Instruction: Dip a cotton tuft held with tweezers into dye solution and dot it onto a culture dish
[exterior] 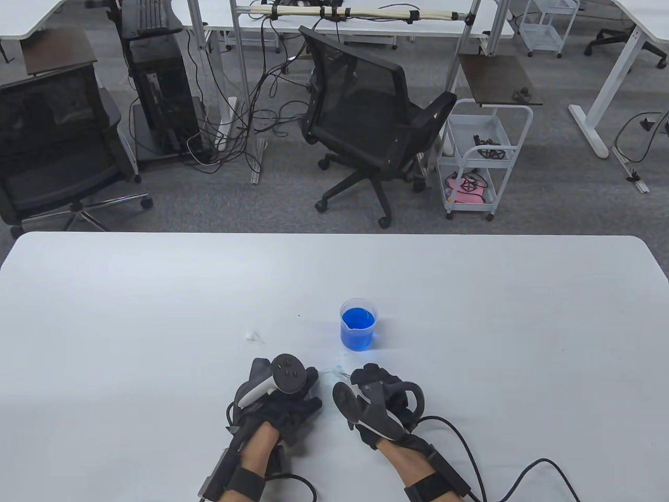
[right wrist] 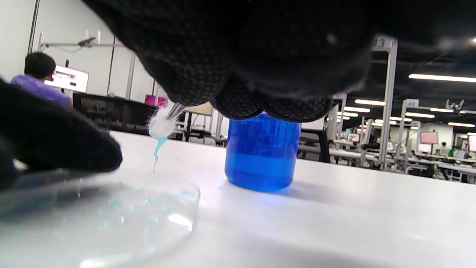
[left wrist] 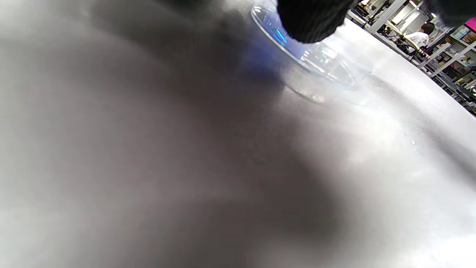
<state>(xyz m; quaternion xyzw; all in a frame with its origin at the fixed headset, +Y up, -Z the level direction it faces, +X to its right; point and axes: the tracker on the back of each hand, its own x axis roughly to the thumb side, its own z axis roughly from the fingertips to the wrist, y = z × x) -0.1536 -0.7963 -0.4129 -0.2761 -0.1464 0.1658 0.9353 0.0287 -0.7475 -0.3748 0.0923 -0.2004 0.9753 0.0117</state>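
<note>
A clear beaker (exterior: 358,327) of blue dye stands on the white table (exterior: 470,314); it also shows in the right wrist view (right wrist: 262,156). A clear culture dish (right wrist: 111,216) lies between my hands, with faint blue dots in it. My right hand (exterior: 360,377) pinches metal tweezers (right wrist: 174,110). The tweezers hold a white cotton tuft (right wrist: 160,126), and its blue-stained tail hangs down just over the dish. My left hand (exterior: 308,384) holds the dish at its left rim. One left fingertip (left wrist: 312,18) lies over the dish (left wrist: 323,61).
A small loose bit of cotton (exterior: 253,335) lies on the table left of the beaker. Glove cables (exterior: 522,470) trail off the near edge at the right. Office chairs (exterior: 376,120) and a white cart (exterior: 481,157) stand beyond the far edge.
</note>
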